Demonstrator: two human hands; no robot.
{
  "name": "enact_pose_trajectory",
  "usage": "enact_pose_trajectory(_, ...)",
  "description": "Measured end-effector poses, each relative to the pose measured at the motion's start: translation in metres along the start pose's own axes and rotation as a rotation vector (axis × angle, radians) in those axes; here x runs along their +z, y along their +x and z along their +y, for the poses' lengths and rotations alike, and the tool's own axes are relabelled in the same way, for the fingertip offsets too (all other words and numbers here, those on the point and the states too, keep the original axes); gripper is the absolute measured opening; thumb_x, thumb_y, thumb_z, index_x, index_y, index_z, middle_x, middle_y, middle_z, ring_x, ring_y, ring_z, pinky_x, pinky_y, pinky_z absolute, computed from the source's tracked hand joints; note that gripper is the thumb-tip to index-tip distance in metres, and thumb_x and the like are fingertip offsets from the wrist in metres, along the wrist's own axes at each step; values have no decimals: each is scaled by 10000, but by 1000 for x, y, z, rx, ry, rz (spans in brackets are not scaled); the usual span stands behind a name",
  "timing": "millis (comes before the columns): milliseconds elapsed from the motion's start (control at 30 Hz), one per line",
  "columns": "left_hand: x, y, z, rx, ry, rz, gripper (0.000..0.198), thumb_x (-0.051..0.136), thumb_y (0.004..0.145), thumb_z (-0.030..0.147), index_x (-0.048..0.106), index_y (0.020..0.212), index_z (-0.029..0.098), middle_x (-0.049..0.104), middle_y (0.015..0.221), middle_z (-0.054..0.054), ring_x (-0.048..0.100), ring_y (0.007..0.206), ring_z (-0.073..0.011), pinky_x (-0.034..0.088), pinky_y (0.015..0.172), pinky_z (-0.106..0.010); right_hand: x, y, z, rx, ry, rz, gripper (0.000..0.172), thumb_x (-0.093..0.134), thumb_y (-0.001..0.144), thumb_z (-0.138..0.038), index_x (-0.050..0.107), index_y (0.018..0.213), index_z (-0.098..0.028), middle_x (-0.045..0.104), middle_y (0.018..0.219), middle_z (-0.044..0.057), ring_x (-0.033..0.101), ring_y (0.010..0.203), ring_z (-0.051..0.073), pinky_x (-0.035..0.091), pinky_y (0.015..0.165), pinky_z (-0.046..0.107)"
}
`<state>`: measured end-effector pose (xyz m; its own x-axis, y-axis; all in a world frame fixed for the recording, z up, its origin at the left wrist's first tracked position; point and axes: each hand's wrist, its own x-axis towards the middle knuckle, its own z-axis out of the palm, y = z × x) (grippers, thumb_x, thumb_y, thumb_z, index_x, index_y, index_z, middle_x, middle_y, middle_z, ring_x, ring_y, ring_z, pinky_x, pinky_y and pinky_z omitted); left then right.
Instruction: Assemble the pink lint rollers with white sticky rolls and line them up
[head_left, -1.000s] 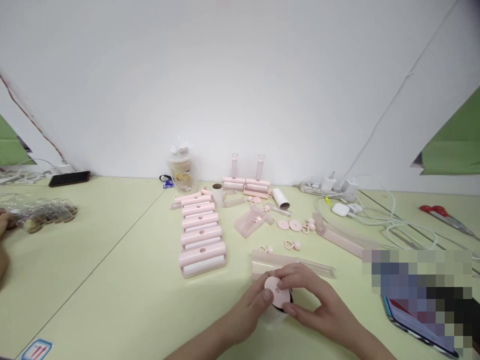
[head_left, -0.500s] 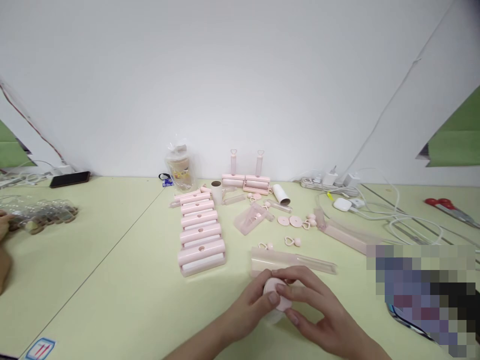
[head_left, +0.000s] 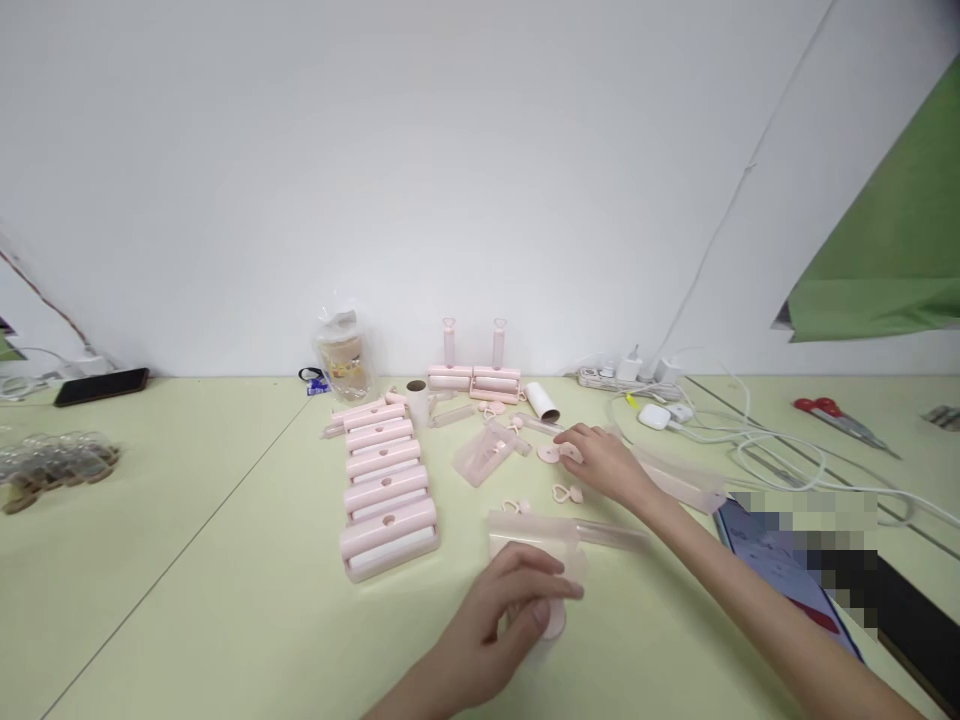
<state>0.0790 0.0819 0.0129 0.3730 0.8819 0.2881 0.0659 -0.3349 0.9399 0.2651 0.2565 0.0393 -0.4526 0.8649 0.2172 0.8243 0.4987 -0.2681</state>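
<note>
My left hand [head_left: 491, 620] is curled around a roll with a pink end disc [head_left: 555, 620] near the table's front; most of the roll is hidden under the palm and fingers. Farther back, my right hand [head_left: 609, 466] reaches out with its fingers extended over a flat pink disc [head_left: 573, 452], partly covered by the fingertips. Another pink disc [head_left: 548, 454] lies just left of it. Closer in sits a heart-shaped pink ring piece [head_left: 568, 493]. A clear pinkish cover [head_left: 525, 532] lies just beyond my left hand.
Several pink lint rollers [head_left: 390, 535] stand in a column on the left, with two upright-handled ones [head_left: 495, 382] by the wall. Cardboard tubes [head_left: 541, 401], a bagged cup [head_left: 343, 360], white cables [head_left: 765, 450], red-handled scissors [head_left: 844, 422] and a phone [head_left: 780, 570] surround the work.
My right hand has left the roll and moved forward to the pink discs. My left hand stays at the roll. The view has shifted, and a person's hand at far left is gone from sight.
</note>
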Motion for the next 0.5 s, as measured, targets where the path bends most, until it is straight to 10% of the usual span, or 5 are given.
enact_pose_trajectory(233, -5, 7, 19, 295, 517, -2, 259, 382, 747, 68, 557, 883, 201, 640, 935, -58, 577, 835, -168, 432, 754, -288, 32, 35, 12, -35, -74, -106, 232, 546, 875, -299, 578, 1064, -169, 575, 1141, 68, 555, 1015, 216, 440, 870, 445)
enact_pose_trajectory(500, -7, 9, 6, 246, 699, 7, 170, 527, 794, 328, 572, 879, 188, 612, 799, -57, 569, 703, -174, 415, 559, -255, 36, 35, 13, 22, 269, -7, 270, 549, 869, -311, 566, 1100, -171, 588, 1126, 74, 553, 1031, 230, 420, 894, 475)
